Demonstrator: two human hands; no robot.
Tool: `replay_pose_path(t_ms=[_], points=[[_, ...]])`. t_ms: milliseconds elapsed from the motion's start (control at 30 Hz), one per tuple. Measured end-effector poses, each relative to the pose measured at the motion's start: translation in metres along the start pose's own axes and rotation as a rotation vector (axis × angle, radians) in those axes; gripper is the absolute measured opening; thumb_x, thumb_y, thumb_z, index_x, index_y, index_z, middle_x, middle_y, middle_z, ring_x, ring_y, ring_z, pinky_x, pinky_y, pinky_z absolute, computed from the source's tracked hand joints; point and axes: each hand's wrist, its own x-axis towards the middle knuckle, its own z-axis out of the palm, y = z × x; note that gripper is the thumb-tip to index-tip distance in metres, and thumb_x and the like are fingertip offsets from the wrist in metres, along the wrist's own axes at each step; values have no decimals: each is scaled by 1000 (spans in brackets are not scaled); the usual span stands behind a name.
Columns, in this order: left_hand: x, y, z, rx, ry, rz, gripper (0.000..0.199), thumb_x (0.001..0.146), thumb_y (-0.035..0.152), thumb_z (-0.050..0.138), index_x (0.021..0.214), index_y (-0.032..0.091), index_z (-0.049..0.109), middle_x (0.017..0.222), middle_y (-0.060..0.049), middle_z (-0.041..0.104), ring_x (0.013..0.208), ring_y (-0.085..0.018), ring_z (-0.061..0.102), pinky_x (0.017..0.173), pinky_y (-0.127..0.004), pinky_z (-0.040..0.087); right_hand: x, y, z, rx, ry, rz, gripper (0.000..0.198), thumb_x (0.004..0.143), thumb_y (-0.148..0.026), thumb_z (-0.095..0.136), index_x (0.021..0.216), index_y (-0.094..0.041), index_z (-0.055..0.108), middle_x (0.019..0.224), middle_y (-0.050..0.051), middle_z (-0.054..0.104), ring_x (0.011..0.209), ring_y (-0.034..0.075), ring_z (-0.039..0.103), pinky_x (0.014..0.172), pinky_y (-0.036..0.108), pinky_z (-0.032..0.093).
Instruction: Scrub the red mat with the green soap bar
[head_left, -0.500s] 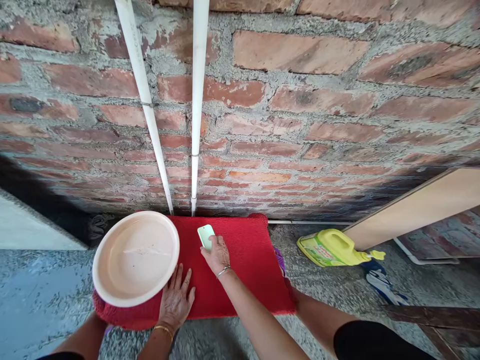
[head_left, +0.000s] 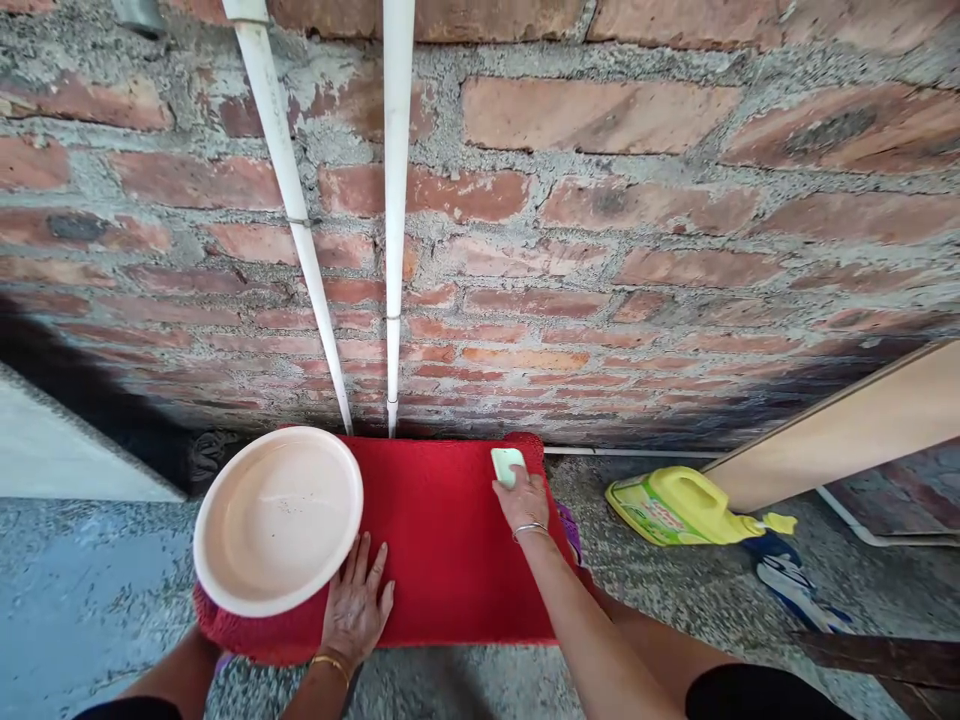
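A red plush cloth (head_left: pixel 442 560) lies spread over a low support in front of me. My right hand (head_left: pixel 523 497) grips a pale green brush (head_left: pixel 508 462) with a flat back, near the far right corner of the cloth. The brush's underside faces the cloth, so its bristles are hidden. Palm down with fingers spread, my left hand (head_left: pixel 355 605) rests on the cloth near its front edge. Beside those fingers stands a round pale pink basin (head_left: pixel 279 585), on the left part of the cloth, with small dark specks on its bottom.
Behind the cloth rises a brick wall (head_left: pixel 600 115) with two white pipes (head_left: pixel 396 220). On the concrete floor at right lies a yellow jug (head_left: pixel 675 505), near a blue and white glove (head_left: pixel 795 585) and a beige board (head_left: pixel 840 425). My legs flank the cloth.
My right hand has slid the pale green brush to the right across the red cloth, from its middle to near its far right corner. My left hand stays in place.
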Motion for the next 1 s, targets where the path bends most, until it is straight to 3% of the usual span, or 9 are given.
replay_pose_path(t_ms=[100, 233, 367, 433, 500, 700, 767, 867, 1000], points=[[-1, 0, 2, -15, -1, -7, 49, 86, 33, 49, 134, 27, 55, 140, -10, 53, 134, -29, 42, 109, -48, 32, -9, -14, -1, 38, 45, -28, 48, 86, -38, 54, 128, -15, 54, 109, 14, 52, 100, 26, 56, 86, 33, 40], [-1, 0, 2, -2, -2, -3, 49, 86, 33, 50, 134, 26, 54, 141, -10, 52, 135, -29, 40, 109, -47, 31, -50, -109, 32, 97, -91, -454, 44, 83, -41, 58, 124, -24, 56, 113, 10, 53, 103, 24, 53, 91, 32, 39], [1, -1, 1, 28, 11, 15, 48, 85, 33, 51, 133, 26, 55, 141, -11, 53, 135, -29, 39, 108, -47, 32, -71, -175, 57, 46, -205, -616, 42, 84, -42, 58, 122, -25, 57, 116, 10, 53, 102, 23, 54, 88, 33, 40], [1, -1, 1, 32, 18, 18, 48, 85, 32, 51, 133, 25, 56, 140, -11, 53, 135, -29, 40, 108, -47, 32, -63, -172, 59, 19, -201, -630, 41, 83, -41, 58, 121, -25, 57, 117, 10, 53, 103, 24, 53, 88, 33, 40], [1, -1, 2, 21, 15, 14, 49, 85, 33, 51, 134, 26, 54, 141, -11, 53, 135, -29, 39, 108, -48, 32, -44, -145, 54, -3, -176, -580, 42, 82, -40, 60, 121, -25, 58, 115, 10, 53, 101, 23, 53, 88, 32, 39], [-1, 0, 2, -3, 3, 8, 49, 86, 34, 49, 134, 26, 55, 141, -11, 52, 135, -30, 40, 109, -48, 32, 25, 0, 8, 2, 13, -140, 43, 83, -39, 58, 124, -24, 58, 102, 7, 52, 88, 19, 56, 85, 30, 41], [-1, 0, 2, 1, 3, 6, 48, 86, 34, 48, 133, 26, 55, 141, -11, 52, 135, -29, 40, 109, -49, 32, 35, 30, -5, 19, 74, -45, 41, 86, -38, 54, 123, -23, 58, 100, 8, 53, 85, 20, 56, 82, 31, 42], [0, 1, 2, 4, 2, 2, 48, 86, 35, 48, 133, 26, 56, 140, -10, 53, 135, -29, 40, 109, -48, 32, 27, 27, -4, 43, 114, -61, 41, 87, -40, 52, 124, -23, 58, 102, 10, 53, 88, 22, 57, 80, 33, 42], [2, 1, -1, 25, 14, 24, 47, 86, 33, 49, 132, 25, 57, 140, -12, 53, 134, -29, 42, 108, -48, 33, -19, -52, 31, 76, 19, -277, 45, 83, -44, 59, 124, -26, 57, 106, 8, 54, 92, 21, 56, 84, 30, 41]])
